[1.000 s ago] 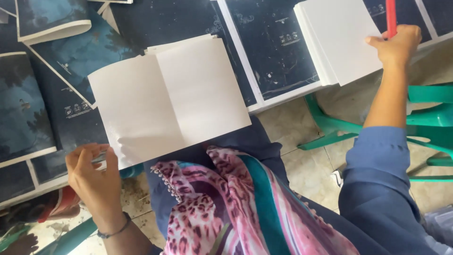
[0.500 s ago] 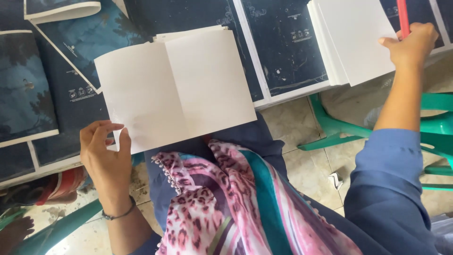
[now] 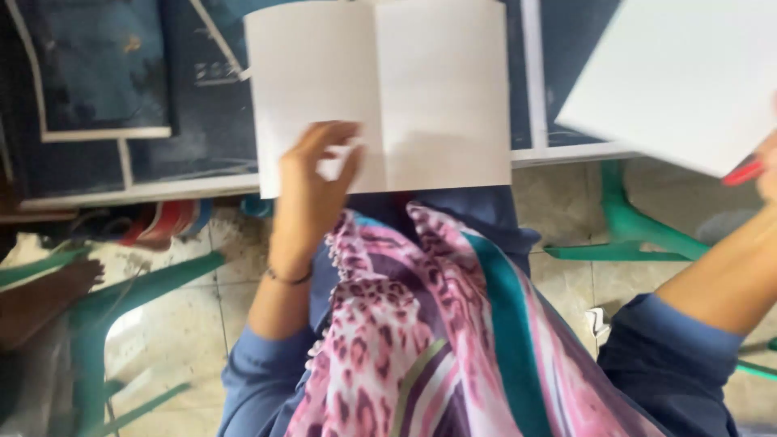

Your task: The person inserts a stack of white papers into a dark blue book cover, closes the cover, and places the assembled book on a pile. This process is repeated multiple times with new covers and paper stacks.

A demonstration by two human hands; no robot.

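Note:
An open blank white booklet (image 3: pixel 421 89) lies on a table covered with dark blue printed sheets (image 3: pixel 121 89). My left hand (image 3: pixel 312 174) rests flat on the booklet's left page near its lower edge, fingers spread. My right hand (image 3: pixel 767 174) sits at the far right edge of view, mostly cut off, gripping a red pen (image 3: pixel 740 171). Just above it a second stack of white paper (image 3: pixel 688 73) lies tilted on the table. A pink, purple and teal patterned scarf (image 3: pixel 421 324) hangs over my chest below the booklet.
Green plastic chair legs (image 3: pixel 631 226) stand on the tiled floor at the right. Another green chair (image 3: pixel 97 299) and another person's bare foot (image 3: pixel 48 295) are at the left. Coloured items (image 3: pixel 162 220) are tucked under the table's edge.
My left hand rose from below the table onto the booklet's left page. The view shifted so the booklet is now centred, and my right hand with the pen moved lower at the right edge.

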